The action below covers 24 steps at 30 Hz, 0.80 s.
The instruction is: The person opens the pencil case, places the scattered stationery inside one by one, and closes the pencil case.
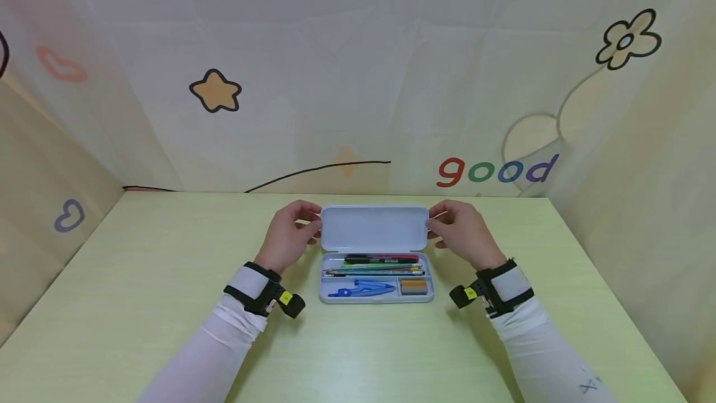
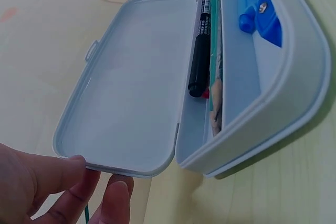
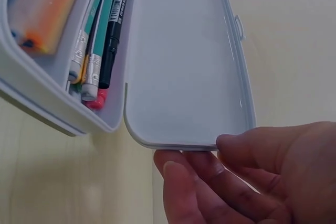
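A white pencil case point(image 1: 330, 294) lies on the table with its lid point(image 1: 375, 227) raised on the far side. My left hand point(image 1: 288, 233) pinches the lid's left end, thumb at the rim and fingers behind, as the left wrist view shows. At the right end my right hand point(image 1: 463, 232) grips the same lid between thumb and fingers. Inside the far compartment lie a black marker point(image 2: 200, 51), green pencils point(image 3: 94, 72) and a red-tipped item point(image 3: 98, 99). A blue drawing compass point(image 1: 363, 290) and an orange-and-grey eraser-like block point(image 1: 414, 287) occupy the near compartments.
The case stands near the back of a pale wooden table point(image 1: 358, 353). Behind it hangs a printed curtain point(image 1: 358, 92), with more fabric at both sides. Each wrist wears a black strap with a small camera point(image 1: 293, 305).
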### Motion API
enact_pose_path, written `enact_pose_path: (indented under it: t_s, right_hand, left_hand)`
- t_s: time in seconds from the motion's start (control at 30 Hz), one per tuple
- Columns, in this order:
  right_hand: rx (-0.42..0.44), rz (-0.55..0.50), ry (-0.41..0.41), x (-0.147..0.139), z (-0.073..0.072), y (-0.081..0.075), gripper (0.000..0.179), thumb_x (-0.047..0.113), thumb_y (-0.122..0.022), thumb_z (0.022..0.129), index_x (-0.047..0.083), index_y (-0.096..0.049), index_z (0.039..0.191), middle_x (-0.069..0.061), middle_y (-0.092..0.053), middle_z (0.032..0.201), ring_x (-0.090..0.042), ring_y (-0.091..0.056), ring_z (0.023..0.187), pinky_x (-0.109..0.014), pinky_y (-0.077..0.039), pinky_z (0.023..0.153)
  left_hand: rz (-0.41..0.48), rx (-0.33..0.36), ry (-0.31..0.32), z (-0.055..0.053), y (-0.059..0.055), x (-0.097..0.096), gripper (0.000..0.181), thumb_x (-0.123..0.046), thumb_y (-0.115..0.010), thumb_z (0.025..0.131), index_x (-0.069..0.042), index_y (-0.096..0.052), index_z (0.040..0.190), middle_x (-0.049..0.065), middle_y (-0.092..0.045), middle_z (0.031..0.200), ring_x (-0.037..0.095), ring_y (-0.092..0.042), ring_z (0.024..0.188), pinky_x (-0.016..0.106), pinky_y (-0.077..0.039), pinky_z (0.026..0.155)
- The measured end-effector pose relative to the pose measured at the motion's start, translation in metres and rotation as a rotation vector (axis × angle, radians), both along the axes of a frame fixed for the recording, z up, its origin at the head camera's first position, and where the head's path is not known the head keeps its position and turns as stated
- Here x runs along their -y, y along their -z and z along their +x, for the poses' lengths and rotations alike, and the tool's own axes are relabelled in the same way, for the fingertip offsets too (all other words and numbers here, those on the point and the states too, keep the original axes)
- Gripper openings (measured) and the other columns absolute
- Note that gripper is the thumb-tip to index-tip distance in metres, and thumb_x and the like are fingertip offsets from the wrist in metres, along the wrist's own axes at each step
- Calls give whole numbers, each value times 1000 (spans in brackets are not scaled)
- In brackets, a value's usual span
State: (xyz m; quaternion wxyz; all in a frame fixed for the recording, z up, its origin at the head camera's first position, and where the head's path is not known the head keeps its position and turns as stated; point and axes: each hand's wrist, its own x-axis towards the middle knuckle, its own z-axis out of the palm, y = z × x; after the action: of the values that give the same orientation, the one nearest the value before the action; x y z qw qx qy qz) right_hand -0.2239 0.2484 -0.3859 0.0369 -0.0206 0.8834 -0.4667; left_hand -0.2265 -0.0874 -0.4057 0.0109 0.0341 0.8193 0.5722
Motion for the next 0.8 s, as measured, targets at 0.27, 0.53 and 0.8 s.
enact_pose_path:
  t_s: [0.27,0.53,0.8]
  right_hand:
    - [5,26,-44,-3,3,-8,21,10,-67,105,-2,-64,122,-22,-73,113,-40,-75,100,-47,-64,81]
    - [-4,58,-92,-6,6,-15,15,10,-68,104,0,-66,116,-18,-74,110,-39,-74,101,-48,-64,81]
    - [1,74,-156,-10,8,-23,10,7,-69,103,1,-68,110,-15,-75,105,-39,-74,98,-48,-64,81]
  left_hand:
    - [-18,-19,9,0,-1,0,22,-3,-66,104,-5,-65,127,17,-68,115,31,-73,94,39,-62,82]
    - [-56,-30,32,1,-5,3,21,-3,-67,104,-6,-64,124,15,-67,119,37,-72,100,43,-60,84]
    - [-129,-40,80,6,-13,6,19,-2,-67,103,-5,-64,121,15,-67,124,38,-71,99,33,-58,74]
